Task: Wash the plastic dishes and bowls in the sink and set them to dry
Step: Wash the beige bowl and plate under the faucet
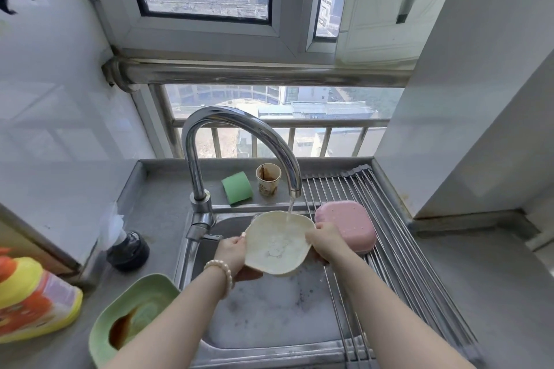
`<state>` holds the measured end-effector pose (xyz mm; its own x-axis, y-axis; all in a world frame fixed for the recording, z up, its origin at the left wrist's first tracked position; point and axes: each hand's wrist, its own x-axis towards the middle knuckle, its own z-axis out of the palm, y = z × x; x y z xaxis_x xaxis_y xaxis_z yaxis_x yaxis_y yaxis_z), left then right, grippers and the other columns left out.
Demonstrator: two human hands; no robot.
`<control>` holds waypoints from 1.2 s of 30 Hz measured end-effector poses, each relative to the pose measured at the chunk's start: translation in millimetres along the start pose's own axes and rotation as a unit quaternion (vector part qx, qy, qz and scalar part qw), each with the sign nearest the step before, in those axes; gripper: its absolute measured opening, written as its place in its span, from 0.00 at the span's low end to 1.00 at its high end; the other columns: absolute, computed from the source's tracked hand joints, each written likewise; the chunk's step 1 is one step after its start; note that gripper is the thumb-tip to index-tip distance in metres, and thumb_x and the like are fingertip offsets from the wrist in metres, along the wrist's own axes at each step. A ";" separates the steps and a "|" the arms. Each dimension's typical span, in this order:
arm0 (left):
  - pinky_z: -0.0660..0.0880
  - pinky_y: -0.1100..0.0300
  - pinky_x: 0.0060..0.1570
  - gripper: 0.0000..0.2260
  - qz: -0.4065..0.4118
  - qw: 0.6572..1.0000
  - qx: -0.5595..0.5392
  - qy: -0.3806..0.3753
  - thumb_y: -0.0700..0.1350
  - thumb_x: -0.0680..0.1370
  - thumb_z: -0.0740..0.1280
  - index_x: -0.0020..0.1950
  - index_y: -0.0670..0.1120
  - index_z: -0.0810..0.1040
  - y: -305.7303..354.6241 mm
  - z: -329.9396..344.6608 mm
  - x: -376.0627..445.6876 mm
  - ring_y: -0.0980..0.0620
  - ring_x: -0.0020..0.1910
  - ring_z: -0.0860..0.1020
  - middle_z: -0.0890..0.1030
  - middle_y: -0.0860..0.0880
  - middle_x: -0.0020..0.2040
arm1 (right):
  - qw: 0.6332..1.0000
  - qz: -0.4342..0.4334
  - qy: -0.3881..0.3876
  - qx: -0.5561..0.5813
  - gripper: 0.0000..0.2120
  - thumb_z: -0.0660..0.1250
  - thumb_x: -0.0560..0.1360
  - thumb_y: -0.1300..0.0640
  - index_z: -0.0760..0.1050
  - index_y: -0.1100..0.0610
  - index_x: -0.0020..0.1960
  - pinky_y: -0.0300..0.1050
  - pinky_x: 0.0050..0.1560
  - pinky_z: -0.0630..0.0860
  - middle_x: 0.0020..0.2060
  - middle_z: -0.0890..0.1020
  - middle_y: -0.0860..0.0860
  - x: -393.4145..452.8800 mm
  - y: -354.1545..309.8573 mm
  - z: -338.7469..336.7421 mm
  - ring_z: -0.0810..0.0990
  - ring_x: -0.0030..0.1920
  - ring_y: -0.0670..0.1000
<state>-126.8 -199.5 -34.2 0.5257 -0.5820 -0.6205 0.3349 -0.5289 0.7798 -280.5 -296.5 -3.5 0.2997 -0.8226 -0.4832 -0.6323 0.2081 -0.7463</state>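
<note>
Cream dish (277,244) held tilted over the sink (269,314), water from the tap (236,141) striking its upper rim. Left hand (229,252) grips the left edge, right hand (325,241) the right edge, fingers curled round it. Pink bowl (347,223) lies upside down on the rack (389,263). Green dish (132,311), stained brown, sits on the counter left of the sink

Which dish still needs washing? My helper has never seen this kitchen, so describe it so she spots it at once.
Start at the steel sink under the curved faucet, then look to the counter at its near left corner. The pale green dish sits there, beside the yellow and orange bottle. Unlike the cream dish under the water and the pink one on the rack, it holds brown liquid.
</note>
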 end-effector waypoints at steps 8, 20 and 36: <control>0.80 0.45 0.40 0.05 0.111 0.981 0.150 0.043 0.40 0.78 0.62 0.43 0.47 0.73 -15.3 4.1 3.2 0.40 0.40 0.81 0.81 0.39 0.45 | 0.978 -0.119 0.093 -0.145 0.14 0.58 0.78 0.62 0.70 0.57 0.63 0.47 0.51 0.71 0.56 0.77 0.56 -7.7 4.1 13.3 0.76 0.52 0.57; 0.77 0.54 0.21 0.09 0.053 0.998 -0.012 -0.026 0.40 0.84 0.53 0.61 0.48 0.70 -5.1 8.9 -14.8 0.42 0.28 0.79 0.79 0.41 0.44 | 0.885 -0.054 -0.030 -0.461 0.45 0.31 0.73 0.29 0.42 0.61 0.78 0.56 0.72 0.32 0.78 0.45 0.57 -3.0 18.3 56.0 0.37 0.76 0.59; 0.72 0.49 0.52 0.23 -0.094 0.953 -0.253 -0.141 0.52 0.84 0.47 0.74 0.40 0.64 -12.0 30.1 -21.3 0.42 0.59 0.75 0.75 0.41 0.66 | 0.907 -0.169 -0.106 -0.370 0.36 0.39 0.80 0.37 0.38 0.59 0.78 0.54 0.74 0.33 0.78 0.43 0.55 1.9 -14.8 74.5 0.39 0.77 0.52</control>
<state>-165.6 -199.3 -32.9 0.2114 -0.6866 -0.6957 0.7738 -0.3173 0.5483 -217.4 -261.8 -27.4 0.6476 -0.6360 -0.4197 -0.7612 -0.5141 -0.3953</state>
